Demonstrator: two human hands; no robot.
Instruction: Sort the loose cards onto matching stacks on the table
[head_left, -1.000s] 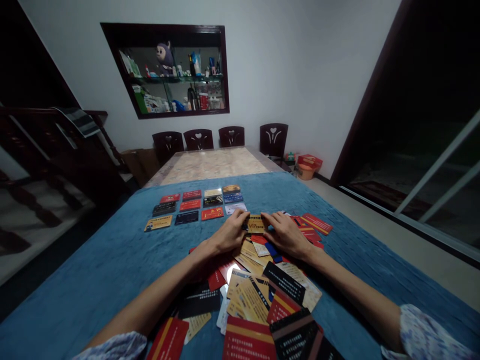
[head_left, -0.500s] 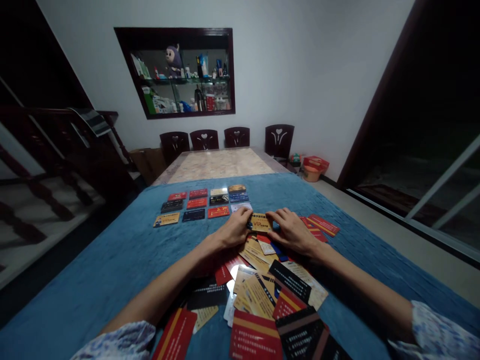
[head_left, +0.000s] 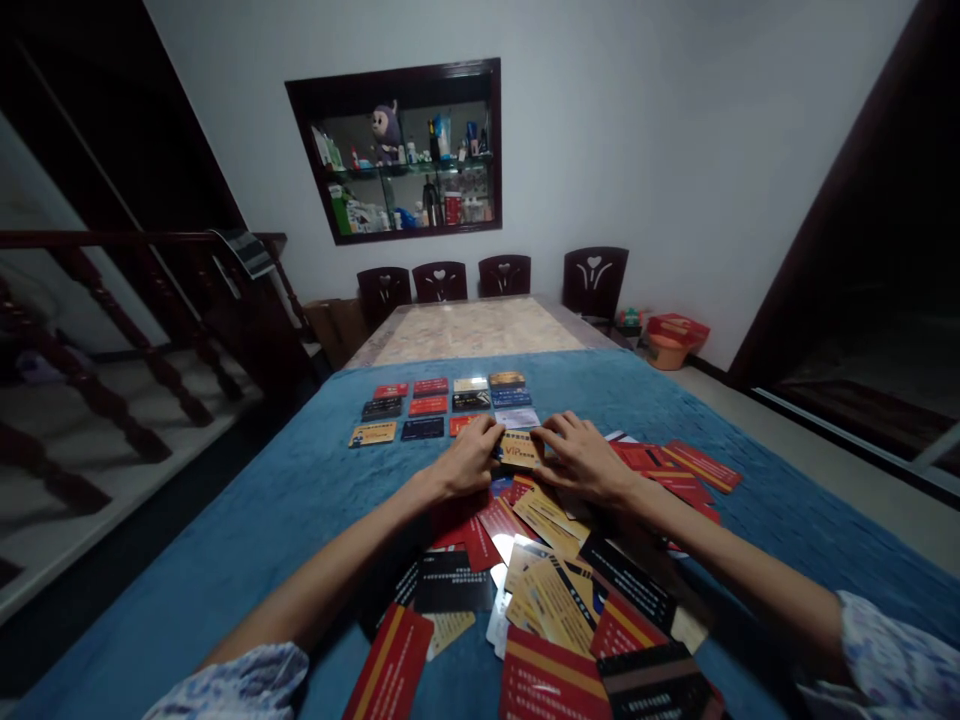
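Between my two hands is a gold card marked VIP point(head_left: 519, 449), held at its two short ends. My left hand point(head_left: 469, 455) pinches the left end, and my right hand point(head_left: 585, 455) has its fingers closed on the right end. The card's edge looks thick, so more cards may lie under it; I cannot tell. Just below and toward me spreads a loose heap of red, gold and black cards point(head_left: 551, 605). Beyond my left hand, cards stand in neat rows, among them a gold card point(head_left: 373, 434) and a dark blue card point(head_left: 423, 428).
A blue cloth point(head_left: 300, 520) covers the near part of the table; its bare marbled top point(head_left: 465, 330) shows farther off. More red cards point(head_left: 701, 467) lie right of my right hand. Dark chairs point(head_left: 595, 280) line the far end, below a wall shelf point(head_left: 394, 240).
My view has turned a little to the left, so the room and the cards sit farther right. Both hands keep hold of the gold VIP card.
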